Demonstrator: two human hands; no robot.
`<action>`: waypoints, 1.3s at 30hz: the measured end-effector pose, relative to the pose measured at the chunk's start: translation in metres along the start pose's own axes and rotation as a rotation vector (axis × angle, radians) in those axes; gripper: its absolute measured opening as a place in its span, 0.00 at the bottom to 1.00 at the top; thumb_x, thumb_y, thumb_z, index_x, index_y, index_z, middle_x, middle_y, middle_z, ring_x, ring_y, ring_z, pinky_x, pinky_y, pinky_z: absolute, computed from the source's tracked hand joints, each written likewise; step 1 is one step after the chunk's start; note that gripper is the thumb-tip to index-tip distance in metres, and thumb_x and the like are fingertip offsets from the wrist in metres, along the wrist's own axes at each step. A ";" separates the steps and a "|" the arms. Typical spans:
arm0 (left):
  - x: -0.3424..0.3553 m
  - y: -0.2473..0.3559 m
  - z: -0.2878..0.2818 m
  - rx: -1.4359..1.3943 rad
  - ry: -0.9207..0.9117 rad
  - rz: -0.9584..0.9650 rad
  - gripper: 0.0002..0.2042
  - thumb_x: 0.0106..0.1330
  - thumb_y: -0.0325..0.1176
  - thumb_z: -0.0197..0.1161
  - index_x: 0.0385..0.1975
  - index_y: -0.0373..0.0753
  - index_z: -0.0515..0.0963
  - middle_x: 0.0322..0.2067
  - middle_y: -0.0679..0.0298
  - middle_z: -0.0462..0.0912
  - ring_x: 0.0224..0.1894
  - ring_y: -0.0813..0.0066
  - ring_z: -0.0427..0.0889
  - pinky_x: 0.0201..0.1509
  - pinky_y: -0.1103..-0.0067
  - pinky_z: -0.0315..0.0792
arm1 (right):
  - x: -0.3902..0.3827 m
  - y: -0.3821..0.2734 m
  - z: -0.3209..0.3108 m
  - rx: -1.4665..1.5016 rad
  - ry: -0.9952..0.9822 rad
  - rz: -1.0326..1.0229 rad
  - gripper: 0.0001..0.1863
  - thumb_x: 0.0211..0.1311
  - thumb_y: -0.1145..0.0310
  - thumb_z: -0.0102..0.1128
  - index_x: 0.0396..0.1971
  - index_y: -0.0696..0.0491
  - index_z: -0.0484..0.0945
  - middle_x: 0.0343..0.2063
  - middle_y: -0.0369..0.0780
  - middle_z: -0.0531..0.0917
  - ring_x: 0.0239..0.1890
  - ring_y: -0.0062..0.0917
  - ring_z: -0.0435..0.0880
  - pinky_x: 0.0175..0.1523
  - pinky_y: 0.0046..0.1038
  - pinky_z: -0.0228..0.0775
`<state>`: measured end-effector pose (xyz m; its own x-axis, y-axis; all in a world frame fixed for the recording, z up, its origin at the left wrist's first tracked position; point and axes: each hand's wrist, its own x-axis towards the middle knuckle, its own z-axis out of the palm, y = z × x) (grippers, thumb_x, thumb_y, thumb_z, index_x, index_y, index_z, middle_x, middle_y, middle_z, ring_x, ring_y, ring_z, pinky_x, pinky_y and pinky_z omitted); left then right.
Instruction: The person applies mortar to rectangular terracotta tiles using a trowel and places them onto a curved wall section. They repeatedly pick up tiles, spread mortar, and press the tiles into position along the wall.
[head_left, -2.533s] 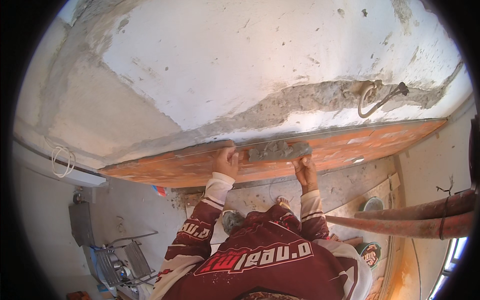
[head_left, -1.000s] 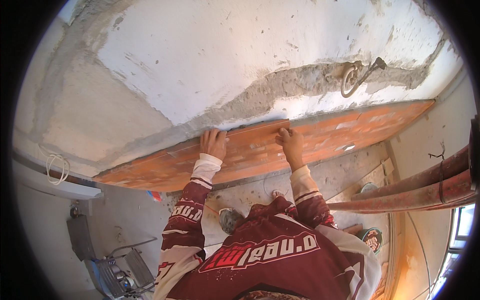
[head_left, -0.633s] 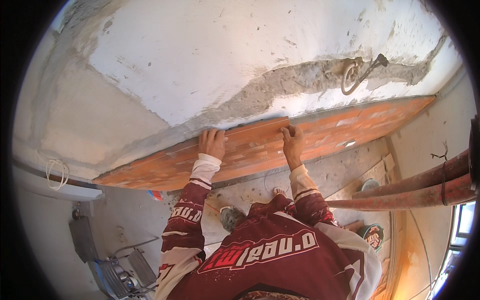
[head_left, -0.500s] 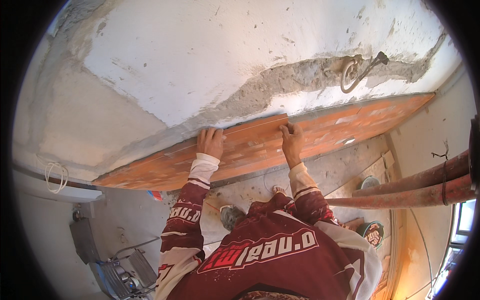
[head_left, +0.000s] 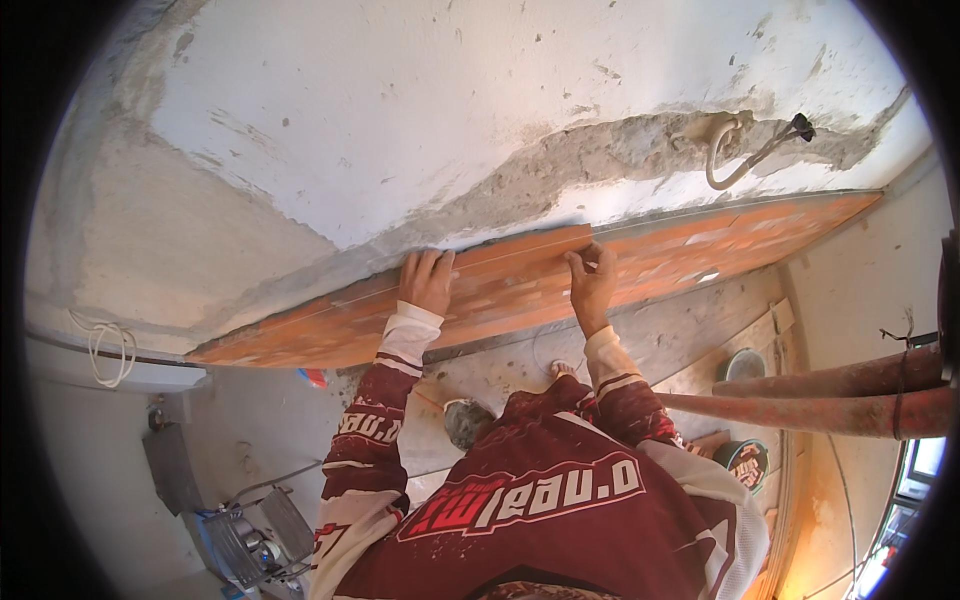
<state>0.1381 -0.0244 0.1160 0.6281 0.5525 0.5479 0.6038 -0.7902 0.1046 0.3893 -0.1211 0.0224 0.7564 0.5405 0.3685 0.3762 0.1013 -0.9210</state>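
Observation:
A long orange tile (head_left: 530,252) lies along the top of a low band of orange tiles (head_left: 690,245) on the wall before me. My left hand (head_left: 428,283) rests on the left part of that tile, fingers lying against it with the tips at its upper edge. Just below the tile's right end, my right hand (head_left: 592,284) has thumb and fingers drawn together. A small pale bit shows at its fingertips, too small to name. A thin string (head_left: 370,296) runs across the tiles near their top edge.
Above the tiles, the white wall (head_left: 400,110) has a rough chiselled groove with a bent conduit (head_left: 720,165). Red pipes (head_left: 800,405) reach in from the right, near buckets (head_left: 742,366). A cable loop (head_left: 110,355) hangs at left, above a metal-framed object (head_left: 258,540).
My right hand has slipped slightly down from the tile's right corner, its fingers more curled. My left hand stays on the tile. The view has shifted slightly.

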 end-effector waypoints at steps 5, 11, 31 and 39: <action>0.000 -0.002 -0.002 -0.019 -0.003 -0.015 0.16 0.50 0.27 0.68 0.41 0.36 0.80 0.35 0.59 0.76 0.38 0.56 0.72 0.44 0.66 0.69 | -0.002 -0.010 0.004 0.024 0.009 0.022 0.17 0.54 0.75 0.68 0.41 0.61 0.74 0.37 0.42 0.76 0.38 0.26 0.79 0.41 0.27 0.80; 0.002 0.003 -0.001 -0.014 -0.006 -0.049 0.15 0.50 0.26 0.68 0.40 0.35 0.80 0.35 0.60 0.76 0.38 0.58 0.72 0.44 0.67 0.69 | 0.001 -0.009 0.007 0.028 0.026 0.038 0.16 0.53 0.76 0.68 0.40 0.63 0.73 0.35 0.43 0.75 0.37 0.26 0.77 0.40 0.27 0.81; 0.002 0.005 0.004 0.015 -0.002 -0.052 0.15 0.51 0.26 0.68 0.40 0.34 0.80 0.37 0.61 0.77 0.39 0.59 0.73 0.45 0.68 0.70 | 0.004 0.003 -0.002 0.019 -0.065 0.061 0.19 0.56 0.76 0.65 0.46 0.62 0.71 0.36 0.41 0.76 0.38 0.25 0.78 0.40 0.26 0.79; -0.001 0.003 -0.001 0.016 -0.007 -0.042 0.17 0.50 0.26 0.69 0.42 0.33 0.79 0.40 0.59 0.78 0.40 0.57 0.73 0.47 0.67 0.70 | 0.008 -0.011 -0.014 0.053 -0.047 0.022 0.14 0.59 0.72 0.63 0.44 0.59 0.77 0.35 0.41 0.78 0.37 0.25 0.79 0.38 0.25 0.77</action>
<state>0.1389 -0.0276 0.1165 0.6055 0.5872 0.5372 0.6378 -0.7618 0.1138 0.3990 -0.1293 0.0370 0.7379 0.5811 0.3432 0.3302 0.1327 -0.9345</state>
